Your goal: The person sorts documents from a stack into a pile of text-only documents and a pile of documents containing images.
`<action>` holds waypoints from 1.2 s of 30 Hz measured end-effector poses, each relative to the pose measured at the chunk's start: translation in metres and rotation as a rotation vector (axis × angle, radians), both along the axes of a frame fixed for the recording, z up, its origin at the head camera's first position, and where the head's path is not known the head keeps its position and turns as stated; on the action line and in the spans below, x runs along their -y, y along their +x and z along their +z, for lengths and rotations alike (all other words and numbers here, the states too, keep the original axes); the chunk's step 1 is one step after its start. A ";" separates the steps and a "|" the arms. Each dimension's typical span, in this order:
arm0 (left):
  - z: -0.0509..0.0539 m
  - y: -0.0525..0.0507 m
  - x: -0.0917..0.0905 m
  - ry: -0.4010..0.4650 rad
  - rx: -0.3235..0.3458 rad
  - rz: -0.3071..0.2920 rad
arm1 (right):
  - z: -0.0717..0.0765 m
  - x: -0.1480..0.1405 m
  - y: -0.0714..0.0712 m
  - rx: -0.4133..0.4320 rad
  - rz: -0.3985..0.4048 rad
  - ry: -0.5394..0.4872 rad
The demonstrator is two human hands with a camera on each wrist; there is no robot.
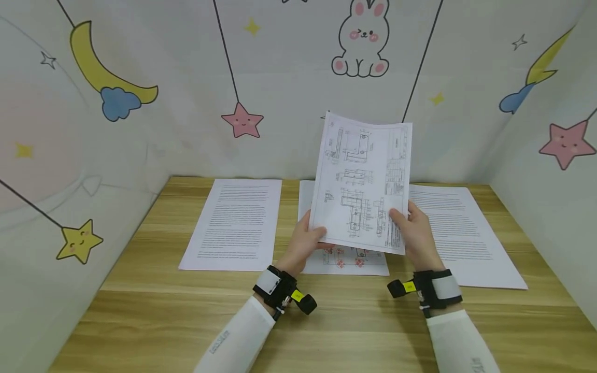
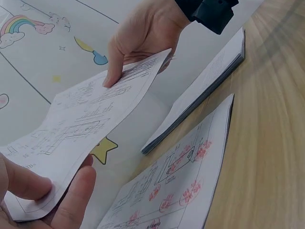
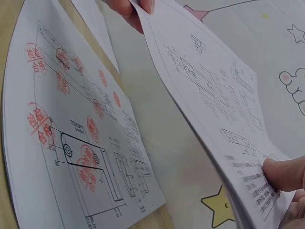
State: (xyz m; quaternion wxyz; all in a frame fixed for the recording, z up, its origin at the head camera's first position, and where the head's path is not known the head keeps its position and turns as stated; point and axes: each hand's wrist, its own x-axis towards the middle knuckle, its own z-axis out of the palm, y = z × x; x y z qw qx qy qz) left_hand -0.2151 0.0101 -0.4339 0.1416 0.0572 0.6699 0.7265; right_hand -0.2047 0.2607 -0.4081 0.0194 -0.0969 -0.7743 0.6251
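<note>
Above the table, both hands hold a technical drawing (image 1: 361, 181) tilted up, its printed side toward me. My left hand (image 1: 303, 243) pinches its lower left corner, thumb on the printed face and fingers behind. At the lower right edge my right hand (image 1: 420, 235) grips it with the thumb over the front. Seen from the right wrist, the held paper (image 3: 205, 90) has a thick edge, like several sheets together. Below it lies another drawing (image 1: 345, 265) with red round stamps, partly hidden in the head view; the right wrist view shows its stamped face (image 3: 71, 124).
On the left of the wooden table (image 1: 336, 331) lies a text-printed paper stack (image 1: 238, 225). A second text stack (image 1: 466, 235) lies at the right, partly behind my right hand. A cartoon-printed backdrop (image 1: 289, 62) encloses the table's back and sides.
</note>
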 end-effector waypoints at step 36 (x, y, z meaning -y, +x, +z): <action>-0.025 -0.021 0.029 -0.358 -0.007 0.098 | -0.025 0.033 -0.006 0.170 0.187 0.372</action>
